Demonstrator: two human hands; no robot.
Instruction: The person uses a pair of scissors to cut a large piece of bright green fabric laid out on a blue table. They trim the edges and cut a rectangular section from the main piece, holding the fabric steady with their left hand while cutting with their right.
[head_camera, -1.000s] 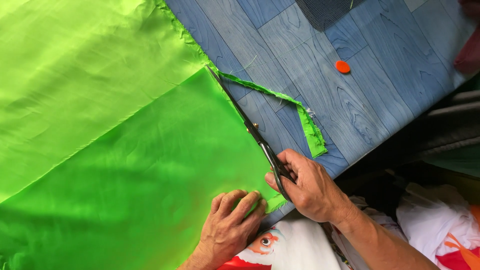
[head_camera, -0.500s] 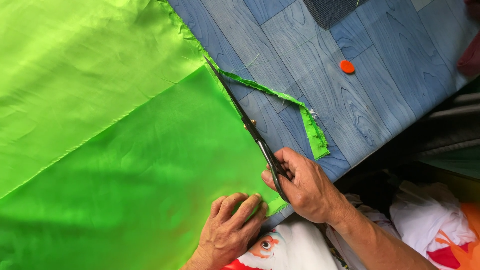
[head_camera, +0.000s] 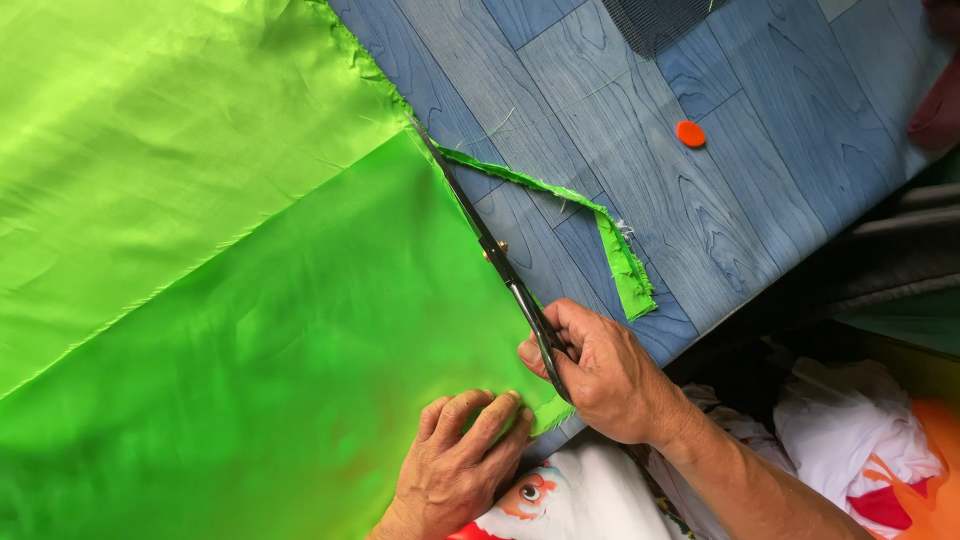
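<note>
Shiny bright green fabric (head_camera: 230, 300), folded in two layers, covers the left of a blue wood-patterned table (head_camera: 700, 200). My right hand (head_camera: 600, 375) grips black scissors (head_camera: 490, 245) whose long blades lie along the fabric's right edge, tips near the upper fold. A narrow cut-off green strip (head_camera: 590, 215) trails off to the right of the blades and curls down on the table. My left hand (head_camera: 460, 465) presses flat on the fabric's lower corner, just left of the scissor handles.
A small orange round disc (head_camera: 690, 133) lies on the table at upper right. A dark mesh patch (head_camera: 660, 20) sits at the top edge. Below the table's edge are white and orange printed cloths (head_camera: 850, 440).
The scissor blades have slid a little farther up along the fabric edge. Both hands stay in nearly the same places.
</note>
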